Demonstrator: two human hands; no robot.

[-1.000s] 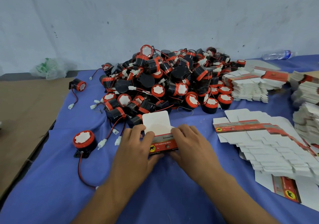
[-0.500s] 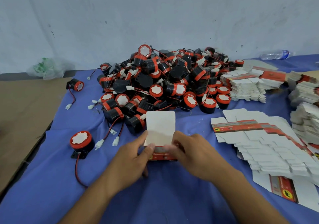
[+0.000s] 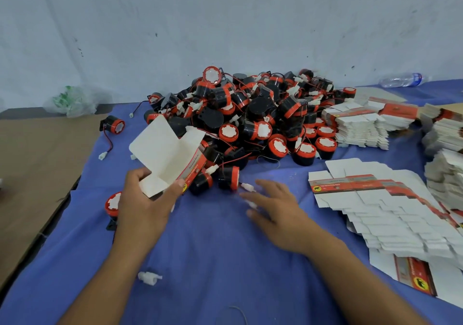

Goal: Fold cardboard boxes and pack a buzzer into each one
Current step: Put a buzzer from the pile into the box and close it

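One box (image 3: 170, 159) sits in the left hand (image 3: 145, 207), pinched at its bottom corner with the open end tipped up, ready, I think, for filling. The right hand (image 3: 273, 208) is flat with fingers spread, holding nothing. A buzzer (image 3: 228, 178) lies just past its fingertips, and flat boxes (image 3: 375, 212) lie off to its right.

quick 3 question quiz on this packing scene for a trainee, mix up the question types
1. True or false: the left hand and the right hand both hold the box.
2. The box is: A) flat B) opened, flap up C) closed.
3. What lies by the wall, far right, beyond the flat boxes?

Key: 1 false, only the left hand holds it; 2 B; 3 a bottle.
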